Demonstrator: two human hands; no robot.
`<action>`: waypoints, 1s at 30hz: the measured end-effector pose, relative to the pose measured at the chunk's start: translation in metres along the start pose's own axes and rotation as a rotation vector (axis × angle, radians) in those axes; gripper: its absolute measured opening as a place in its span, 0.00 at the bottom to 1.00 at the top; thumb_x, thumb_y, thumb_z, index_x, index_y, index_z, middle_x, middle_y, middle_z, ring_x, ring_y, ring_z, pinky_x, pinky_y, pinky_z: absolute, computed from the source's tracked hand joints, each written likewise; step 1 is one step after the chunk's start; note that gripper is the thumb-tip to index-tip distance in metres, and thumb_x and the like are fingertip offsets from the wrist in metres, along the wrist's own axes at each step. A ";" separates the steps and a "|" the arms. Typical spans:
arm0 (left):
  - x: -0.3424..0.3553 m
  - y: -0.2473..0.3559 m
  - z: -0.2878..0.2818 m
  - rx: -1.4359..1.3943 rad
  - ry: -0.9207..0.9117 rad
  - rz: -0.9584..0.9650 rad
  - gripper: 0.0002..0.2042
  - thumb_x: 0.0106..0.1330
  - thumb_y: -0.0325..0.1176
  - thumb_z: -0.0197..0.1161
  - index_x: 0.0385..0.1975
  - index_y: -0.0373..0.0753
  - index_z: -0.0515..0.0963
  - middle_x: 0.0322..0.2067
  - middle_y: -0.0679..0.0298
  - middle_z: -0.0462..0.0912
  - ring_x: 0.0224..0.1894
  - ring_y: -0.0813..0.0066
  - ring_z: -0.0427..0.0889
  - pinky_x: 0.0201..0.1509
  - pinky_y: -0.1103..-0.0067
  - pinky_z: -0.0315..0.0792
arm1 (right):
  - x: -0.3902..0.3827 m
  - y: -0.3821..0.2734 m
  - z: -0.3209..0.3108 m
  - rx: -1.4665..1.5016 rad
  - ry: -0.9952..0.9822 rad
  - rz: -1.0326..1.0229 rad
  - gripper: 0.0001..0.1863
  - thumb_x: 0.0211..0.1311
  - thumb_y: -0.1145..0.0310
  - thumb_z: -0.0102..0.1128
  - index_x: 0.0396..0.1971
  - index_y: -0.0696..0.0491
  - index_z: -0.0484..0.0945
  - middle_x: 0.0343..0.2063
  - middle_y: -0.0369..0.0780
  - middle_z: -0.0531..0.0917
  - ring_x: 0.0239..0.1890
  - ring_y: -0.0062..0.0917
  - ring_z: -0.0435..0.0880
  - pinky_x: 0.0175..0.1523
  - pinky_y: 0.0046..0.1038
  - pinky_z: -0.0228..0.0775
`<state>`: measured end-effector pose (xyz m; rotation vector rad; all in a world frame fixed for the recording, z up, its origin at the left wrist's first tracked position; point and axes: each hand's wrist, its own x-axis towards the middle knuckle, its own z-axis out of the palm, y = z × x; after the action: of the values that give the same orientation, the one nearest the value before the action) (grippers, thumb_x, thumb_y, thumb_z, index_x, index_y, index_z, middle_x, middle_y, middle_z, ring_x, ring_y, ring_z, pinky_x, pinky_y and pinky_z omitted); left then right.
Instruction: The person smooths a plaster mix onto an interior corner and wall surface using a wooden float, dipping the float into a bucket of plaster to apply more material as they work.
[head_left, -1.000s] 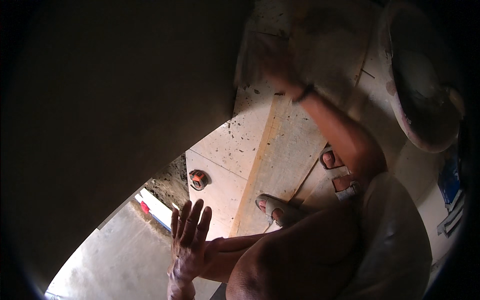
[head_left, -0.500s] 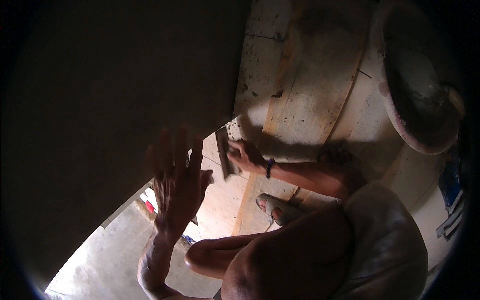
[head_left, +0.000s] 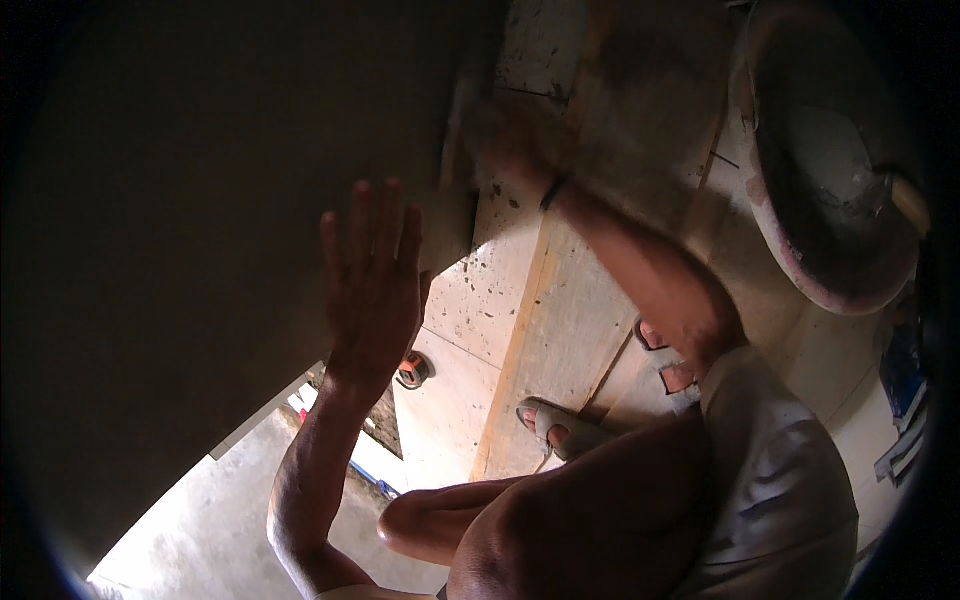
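Pale floor [head_left: 478, 300], scattered with dark flakes [head_left: 514, 204], runs beside one dark panel [head_left: 200, 220]. One left hand [head_left: 376, 295] is raised before it, empty, fingers slightly apart; contact is unclear. One right hand [head_left: 505, 140], blurred, seems closed around one flat tool [head_left: 459, 130] by the panel's edge. Carried too low, the tool could strike the left fingers. Nearby: two sandals [head_left: 546, 416], one tape measure [head_left: 413, 371], one basin [head_left: 790, 265].

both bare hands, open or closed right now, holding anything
Left bare hand: open, nothing visibly held.
Right bare hand: too blurred and dark to tell.
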<state>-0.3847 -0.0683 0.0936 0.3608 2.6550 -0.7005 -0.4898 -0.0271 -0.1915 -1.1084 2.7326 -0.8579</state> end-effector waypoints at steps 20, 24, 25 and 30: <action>0.053 -0.024 0.009 0.198 -0.010 -0.062 0.39 0.57 0.47 0.68 0.67 0.40 0.59 0.72 0.56 0.48 0.74 0.57 0.44 0.74 0.52 0.42 | 0.059 0.089 -0.037 1.682 0.297 -0.080 0.21 0.72 0.58 0.48 0.59 0.53 0.69 0.48 0.40 0.79 0.46 0.25 0.79 0.51 0.28 0.74; 0.050 -0.023 0.009 0.204 -0.045 -0.096 0.39 0.57 0.46 0.67 0.67 0.39 0.60 0.72 0.57 0.49 0.74 0.57 0.45 0.73 0.52 0.44 | -0.002 -0.033 -0.022 1.974 0.249 0.066 0.23 0.72 0.56 0.46 0.62 0.49 0.66 0.46 0.34 0.78 0.35 0.20 0.79 0.37 0.23 0.76; 0.051 -0.022 0.010 0.213 -0.041 -0.097 0.38 0.57 0.46 0.67 0.67 0.39 0.60 0.72 0.57 0.50 0.74 0.56 0.45 0.73 0.52 0.45 | -0.031 -0.061 -0.030 1.552 0.318 0.129 0.22 0.71 0.58 0.48 0.62 0.48 0.67 0.46 0.35 0.78 0.36 0.22 0.80 0.40 0.26 0.76; 0.048 -0.025 0.013 0.160 -0.015 -0.081 0.38 0.57 0.45 0.67 0.65 0.36 0.61 0.71 0.56 0.51 0.74 0.56 0.46 0.72 0.52 0.46 | -0.077 -0.059 -0.042 0.893 0.197 0.097 0.25 0.65 0.59 0.56 0.60 0.50 0.68 0.52 0.44 0.77 0.54 0.37 0.76 0.59 0.39 0.67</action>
<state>-0.4325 -0.0890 0.0733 0.2904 2.6194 -0.9409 -0.4079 0.0092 -0.1358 -0.7025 2.0421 -1.9512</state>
